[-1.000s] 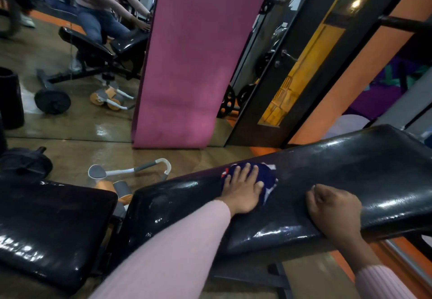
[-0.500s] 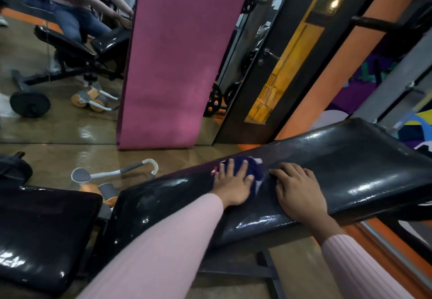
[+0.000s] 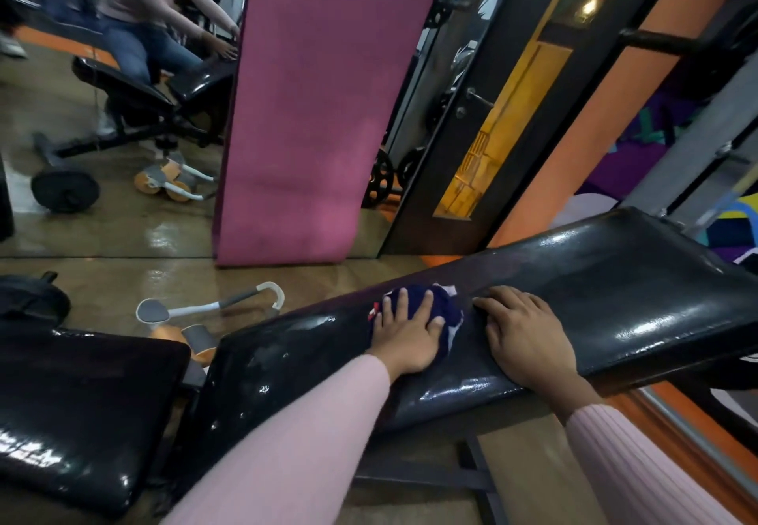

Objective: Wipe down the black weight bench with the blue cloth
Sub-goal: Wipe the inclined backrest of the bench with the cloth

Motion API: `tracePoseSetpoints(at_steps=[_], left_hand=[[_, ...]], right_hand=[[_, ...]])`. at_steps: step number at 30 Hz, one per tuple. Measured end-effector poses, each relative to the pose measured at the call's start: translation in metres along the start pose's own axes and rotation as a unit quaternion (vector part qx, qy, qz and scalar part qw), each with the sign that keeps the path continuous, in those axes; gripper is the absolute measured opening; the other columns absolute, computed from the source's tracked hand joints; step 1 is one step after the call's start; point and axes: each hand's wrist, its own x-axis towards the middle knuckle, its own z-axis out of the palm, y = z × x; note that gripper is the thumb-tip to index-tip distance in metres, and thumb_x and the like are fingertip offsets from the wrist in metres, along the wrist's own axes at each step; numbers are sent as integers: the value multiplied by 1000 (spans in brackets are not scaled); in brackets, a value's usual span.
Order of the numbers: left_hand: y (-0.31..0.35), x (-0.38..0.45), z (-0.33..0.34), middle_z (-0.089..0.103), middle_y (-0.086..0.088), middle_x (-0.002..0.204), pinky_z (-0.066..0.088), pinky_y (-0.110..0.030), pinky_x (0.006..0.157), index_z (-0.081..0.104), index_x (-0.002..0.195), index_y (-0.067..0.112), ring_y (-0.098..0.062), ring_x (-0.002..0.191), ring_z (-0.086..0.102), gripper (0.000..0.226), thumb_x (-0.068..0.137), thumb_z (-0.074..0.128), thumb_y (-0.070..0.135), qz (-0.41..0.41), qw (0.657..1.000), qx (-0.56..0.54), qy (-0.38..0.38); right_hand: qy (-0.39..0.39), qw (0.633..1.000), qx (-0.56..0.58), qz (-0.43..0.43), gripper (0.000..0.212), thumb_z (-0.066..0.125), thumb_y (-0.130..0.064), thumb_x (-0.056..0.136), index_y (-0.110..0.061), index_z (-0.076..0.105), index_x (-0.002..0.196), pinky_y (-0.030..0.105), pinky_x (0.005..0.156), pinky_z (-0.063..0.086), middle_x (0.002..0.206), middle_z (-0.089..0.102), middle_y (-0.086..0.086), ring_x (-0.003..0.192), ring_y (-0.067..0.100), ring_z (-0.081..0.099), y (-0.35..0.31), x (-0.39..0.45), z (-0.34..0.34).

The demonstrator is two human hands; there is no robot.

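On the black weight bench (image 3: 615, 299) my left hand (image 3: 410, 331) presses the blue cloth (image 3: 434, 299) with spread fingers (mid-pad, glossy vinyl), and just right of the cloth my right hand (image 3: 529, 340) rests flat.

Two bare hands are seen extending from long pale pink sleeves above the black weight bench (image 3: 615, 286). The left hand (image 3: 410, 334) is shown with short, unpainted nails, and no rings or watch are worn on it. The right hand (image 3: 529, 340) is likewise left unadorned. The sleeve nearer the bench's lower end is seen as smooth, close-fitting knit, while the sleeve nearer its raised end is marked by fine vertical ribbing at the cuff.
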Motion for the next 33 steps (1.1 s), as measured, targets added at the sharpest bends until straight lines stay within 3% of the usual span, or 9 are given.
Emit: tracePoseSetpoints(at_steps=[6, 12, 15, 21, 24, 28, 33], left_hand=[[-81, -20, -8, -13, -2, 161, -3, -44, 119, -6, 150, 42, -31, 148, -12, 57, 97, 13, 55, -94, 995, 10, 9], [-10, -72, 29, -25, -4, 158, -10, -45, 117, -12, 149, 40, -32, 144, -25, 61, 98, 17, 54, 61, 997, 49, 12], [3, -42, 14, -20, -2, 160, -8, -45, 118, -9, 149, 42, -30, 146, -21, 59, 97, 16, 56, 30, 999, 15, 3], [-68, -61, 10, -20, -3, 160, -6, -44, 118, -11, 149, 42, -30, 147, -19, 60, 96, 13, 58, -56, 998, 22, 10], [-66, -92, 24, -23, -5, 159, -10, -44, 117, -14, 149, 38, -33, 145, -23, 60, 98, 14, 54, -31, 998, 55, 23], [-23, -80, 27, -23, -5, 159, -10, -45, 117, -12, 149, 39, -34, 145, -23, 60, 98, 16, 54, 19, 999, 43, 22], [-46, -44, 4, -17, -4, 161, -5, -45, 118, -7, 150, 40, -31, 147, -18, 60, 97, 15, 57, -47, 999, -5, 1]], right_hand=[[14, 1000, 6, 3, 44, 34, -34, 87, -26, 65, 117, 37, 100, 41, 120, 62, -5, 114, 18, 56, 0, 0, 2], [-2, 1000, 8, 5, 50, 27, -37, 86, -27, 65, 119, 38, 101, 41, 122, 62, -3, 117, 19, 56, -1, 0, 0], [-7, 1000, 11, -1, 53, 24, -39, 87, -28, 62, 124, 39, 106, 38, 128, 60, -4, 122, 19, 53, 0, -1, -1], [-12, 1000, 13, -12, 54, 24, -37, 89, -28, 59, 129, 40, 111, 31, 137, 56, -5, 133, 19, 45, 0, -1, 0], [-28, 999, 9, -16, 44, 39, -31, 94, -29, 53, 135, 39, 114, 26, 144, 49, -5, 138, 18, 38, 0, 0, 0], [-50, 999, 2, -16, 46, 34, -33, 94, -33, 47, 139, 38, 116, 22, 149, 43, -7, 141, 15, 32, 1, 0, -2], [-45, 999, 2, -13, 44, 40, -30, 95, -32, 49, 138, 37, 115, 23, 147, 45, -7, 141, 15, 34, -1, 0, -3]])
